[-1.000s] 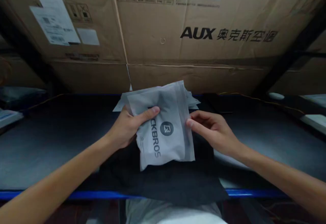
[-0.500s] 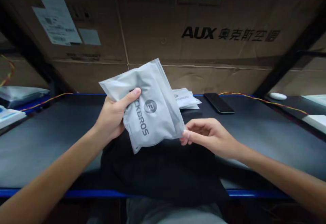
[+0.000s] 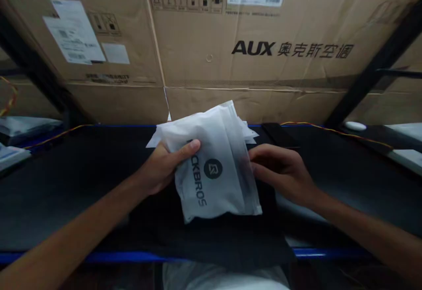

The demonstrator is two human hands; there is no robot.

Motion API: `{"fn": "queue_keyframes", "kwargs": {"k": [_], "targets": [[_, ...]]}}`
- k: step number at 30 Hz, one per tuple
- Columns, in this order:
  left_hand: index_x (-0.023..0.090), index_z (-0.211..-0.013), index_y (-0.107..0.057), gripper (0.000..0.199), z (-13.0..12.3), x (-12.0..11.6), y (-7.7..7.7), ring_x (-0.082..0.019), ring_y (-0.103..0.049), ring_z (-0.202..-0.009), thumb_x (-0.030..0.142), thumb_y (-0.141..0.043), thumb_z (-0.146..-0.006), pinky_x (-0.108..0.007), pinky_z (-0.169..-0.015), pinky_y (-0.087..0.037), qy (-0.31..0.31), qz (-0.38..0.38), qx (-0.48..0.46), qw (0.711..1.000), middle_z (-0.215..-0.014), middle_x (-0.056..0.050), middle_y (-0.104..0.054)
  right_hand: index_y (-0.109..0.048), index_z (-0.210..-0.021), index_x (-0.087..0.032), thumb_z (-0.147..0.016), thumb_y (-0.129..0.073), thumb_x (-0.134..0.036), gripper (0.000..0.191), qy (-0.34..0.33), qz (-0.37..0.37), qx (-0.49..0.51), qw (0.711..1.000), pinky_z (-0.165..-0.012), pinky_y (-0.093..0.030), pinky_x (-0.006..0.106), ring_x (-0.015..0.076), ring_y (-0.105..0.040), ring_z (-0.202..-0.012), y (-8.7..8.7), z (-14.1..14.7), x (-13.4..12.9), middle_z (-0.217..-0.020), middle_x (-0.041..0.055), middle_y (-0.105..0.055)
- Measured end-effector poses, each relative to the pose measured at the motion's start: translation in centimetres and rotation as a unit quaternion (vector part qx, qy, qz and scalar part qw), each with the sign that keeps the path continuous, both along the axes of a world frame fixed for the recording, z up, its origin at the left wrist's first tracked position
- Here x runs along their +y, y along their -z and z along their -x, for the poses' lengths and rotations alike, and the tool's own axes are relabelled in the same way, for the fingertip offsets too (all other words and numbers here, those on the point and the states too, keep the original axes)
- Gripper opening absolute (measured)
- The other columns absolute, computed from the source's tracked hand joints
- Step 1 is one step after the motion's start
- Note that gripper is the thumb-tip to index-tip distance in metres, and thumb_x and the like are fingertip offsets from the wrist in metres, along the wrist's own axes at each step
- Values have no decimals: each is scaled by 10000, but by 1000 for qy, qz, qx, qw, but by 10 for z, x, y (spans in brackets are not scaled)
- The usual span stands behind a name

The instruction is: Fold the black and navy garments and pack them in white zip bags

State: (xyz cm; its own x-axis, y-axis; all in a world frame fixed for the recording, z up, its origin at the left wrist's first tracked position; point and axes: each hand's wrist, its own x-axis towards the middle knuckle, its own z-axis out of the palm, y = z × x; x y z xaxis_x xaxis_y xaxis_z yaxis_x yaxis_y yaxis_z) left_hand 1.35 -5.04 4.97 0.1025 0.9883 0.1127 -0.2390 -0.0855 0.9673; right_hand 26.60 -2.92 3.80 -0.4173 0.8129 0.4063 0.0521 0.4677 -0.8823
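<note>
A frosted white zip bag (image 3: 220, 193) with a dark round logo and "ROCKBROS" lettering is held up, tilted, above the black table. My left hand (image 3: 165, 167) grips its left side, thumb on the front and fingers behind. At the bag's right, zip edge is my right hand (image 3: 283, 171), with thumb and forefinger closed on the edge; the fingertips are partly hidden by the plastic. What the bag contains cannot be made out. Under it lies a black cloth (image 3: 204, 241).
White printed papers (image 3: 249, 132) lie behind the bag, beside a black phone (image 3: 280, 135). A large cardboard box (image 3: 198, 70) walls off the back. Dark rack posts (image 3: 372, 63) slant at both sides. A white oval object (image 3: 355, 125) sits at the right.
The bag and my left hand have moved right and down. My right hand has shifted from the bag's lower right corner up along its zip edge. The picture has become brighter at the back.
</note>
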Motion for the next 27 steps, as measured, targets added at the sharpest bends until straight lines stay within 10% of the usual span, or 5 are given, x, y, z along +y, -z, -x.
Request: {"fn": "queue_keyframes", "kwargs": {"k": [6,12,18,27], "targets": [[188,-1174,-686,511,-6,-4,11,-306,-712,-1073,459,-829,-764,-342,-854,-616,72,-21,25,997,-1119,-107,-764,-776,-1030,-241,-731,-837,-348,323,-61,60,-35,996,-745,-600,336,233,-733,-828,6,3,5,-956,31,-789],[202,-1217,-678,533,-16,-9,18,-256,-724,-1005,526,-775,-805,-318,-835,-596,140,-21,63,988,-1139,-109,-752,-787,-746,-184,-625,-887,-295,192,-88,142,-20,986,-678,-595,326,243,-732,-737,9,6,11,-754,28,-781],[150,-847,-764,252,5,9,3,-192,-717,-719,383,-815,-768,-269,-648,-591,4,-14,63,998,-831,-70,-778,-796,-800,-224,-661,-874,-350,203,27,143,68,987,-746,-612,373,261,-751,-820,-6,-4,18,-837,33,-799],[127,-850,-673,114,59,53,0,-156,-690,-656,102,-707,-744,-259,-573,-602,-228,19,3,973,-828,-63,-733,-708,-833,-283,-704,-803,-273,160,212,115,248,938,-820,-643,389,293,-716,-1068,-18,-19,47,-1042,20,-791]]}}
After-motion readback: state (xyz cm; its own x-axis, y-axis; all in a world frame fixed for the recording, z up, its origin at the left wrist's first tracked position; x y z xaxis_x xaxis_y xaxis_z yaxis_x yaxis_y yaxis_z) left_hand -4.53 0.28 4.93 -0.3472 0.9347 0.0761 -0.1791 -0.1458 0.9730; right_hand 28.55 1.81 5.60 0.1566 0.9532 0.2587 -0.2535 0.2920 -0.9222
